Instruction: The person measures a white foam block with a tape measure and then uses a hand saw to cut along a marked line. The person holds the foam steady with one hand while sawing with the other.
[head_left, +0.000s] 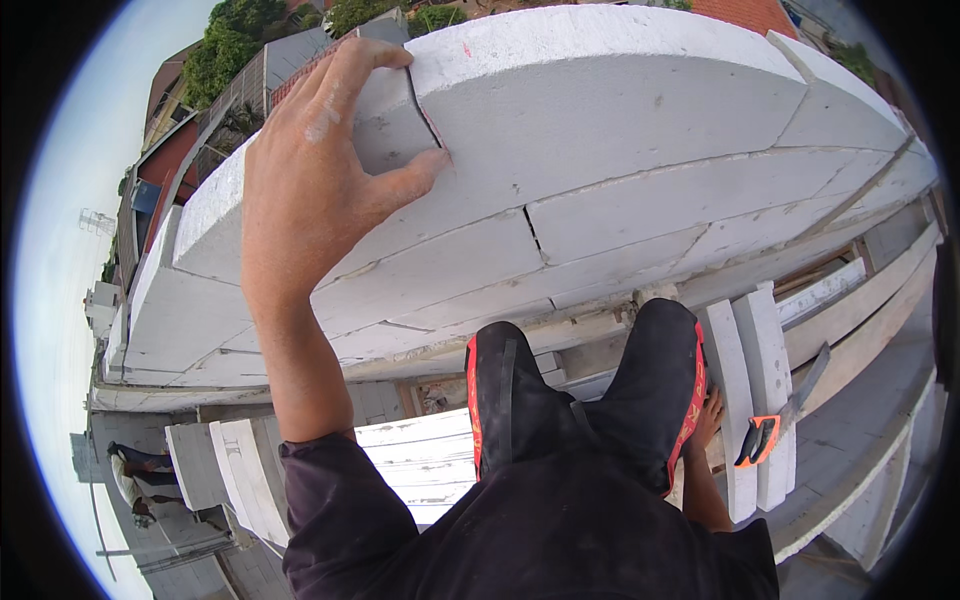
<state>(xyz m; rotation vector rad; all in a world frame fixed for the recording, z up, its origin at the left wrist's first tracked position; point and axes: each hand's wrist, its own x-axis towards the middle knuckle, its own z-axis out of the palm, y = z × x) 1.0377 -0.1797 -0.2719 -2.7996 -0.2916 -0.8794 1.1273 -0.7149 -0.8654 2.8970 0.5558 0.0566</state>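
My left hand (307, 165) grips the top course of a white aerated concrete block wall (637, 105). Its fingers reach over the top edge, and the thumb presses the near face beside a narrow dark joint (424, 112). Faint red marks show near that joint. Low beside my right leg, my right hand (707, 421) is partly hidden by the knee; its fingers lie close against an upright block (731, 412), and whether it grips anything is unclear. A hand saw (759, 441) with an orange and black handle lies across the tops of the standing blocks.
More blocks (244, 472) stand on the left. Farther left, another person (142, 480) is at a lower level. Long wooden boards (862, 307) run along the right. Beyond the wall there is a drop to roofs and trees (225, 60).
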